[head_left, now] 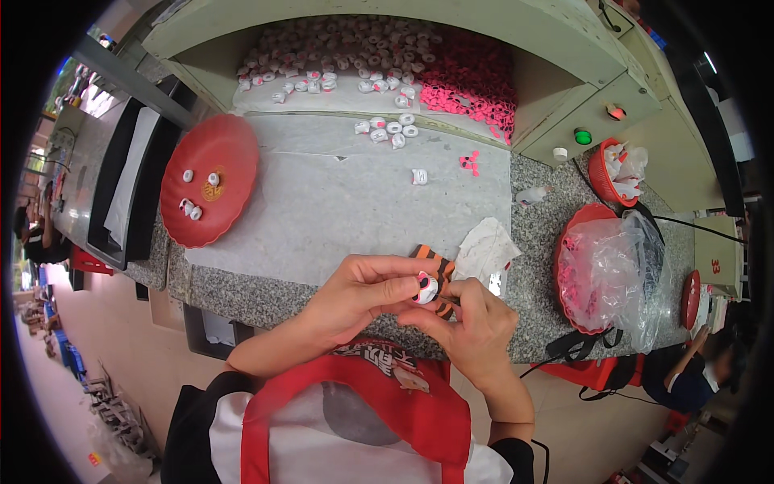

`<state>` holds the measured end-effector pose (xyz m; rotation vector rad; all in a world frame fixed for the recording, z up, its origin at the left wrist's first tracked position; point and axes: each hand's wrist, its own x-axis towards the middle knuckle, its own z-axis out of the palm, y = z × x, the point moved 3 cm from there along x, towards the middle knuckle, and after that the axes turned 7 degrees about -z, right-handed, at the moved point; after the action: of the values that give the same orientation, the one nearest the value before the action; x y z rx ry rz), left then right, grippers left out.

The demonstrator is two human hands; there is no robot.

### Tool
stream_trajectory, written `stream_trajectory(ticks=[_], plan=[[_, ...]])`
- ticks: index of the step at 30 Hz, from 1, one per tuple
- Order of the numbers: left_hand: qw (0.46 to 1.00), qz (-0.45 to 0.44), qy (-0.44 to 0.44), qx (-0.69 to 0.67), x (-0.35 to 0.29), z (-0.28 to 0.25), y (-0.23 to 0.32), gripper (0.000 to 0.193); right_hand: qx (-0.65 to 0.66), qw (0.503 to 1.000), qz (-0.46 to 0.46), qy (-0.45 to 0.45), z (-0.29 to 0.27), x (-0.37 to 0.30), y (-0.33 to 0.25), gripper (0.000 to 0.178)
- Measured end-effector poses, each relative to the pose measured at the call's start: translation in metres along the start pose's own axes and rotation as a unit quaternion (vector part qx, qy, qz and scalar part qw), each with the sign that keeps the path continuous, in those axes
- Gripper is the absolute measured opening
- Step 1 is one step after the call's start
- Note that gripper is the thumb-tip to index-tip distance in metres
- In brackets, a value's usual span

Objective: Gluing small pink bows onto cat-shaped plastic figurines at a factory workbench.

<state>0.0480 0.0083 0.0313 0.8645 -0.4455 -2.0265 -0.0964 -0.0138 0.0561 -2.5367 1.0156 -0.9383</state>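
Above the table's front edge, my left hand (355, 284) pinches a small white rounded plastic piece (427, 290) with pink and black on it. My right hand (477, 327) is closed just to the right of that piece, thumb and fingers pinched together. Something thin and dark seems to stick out between its fingers, too small to name. Behind the fingers lies an orange and black striped block (439, 262), partly hidden. Farther back on the white sheet (322, 202) are a single white piece (419, 177), a group of white pieces (395, 129) and a few pink parts (470, 163).
Under the shelf are heaps of white pieces (347, 48) and pink parts (472, 81). A red plate (234, 161) stands left; a red tray (564, 266) with plastic bags and a red basket (601, 181) stand right. Crumpled paper (484, 246) and a small bottle (532, 195) lie nearby.
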Motion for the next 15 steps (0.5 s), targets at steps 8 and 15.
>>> stream_trajectory(ticks=[8,15], plan=[[1.000,0.013,0.005,0.007,0.0006,0.0004,0.0021,0.030,-0.052,0.999,-0.001,0.003,0.0051,-0.0026,0.0004,0.047],[1.000,0.001,-0.004,-0.015,0.0020,-0.0022,-0.0011,0.030,-0.057,0.998,-0.007,0.034,0.0012,-0.0001,0.0000,0.044]])
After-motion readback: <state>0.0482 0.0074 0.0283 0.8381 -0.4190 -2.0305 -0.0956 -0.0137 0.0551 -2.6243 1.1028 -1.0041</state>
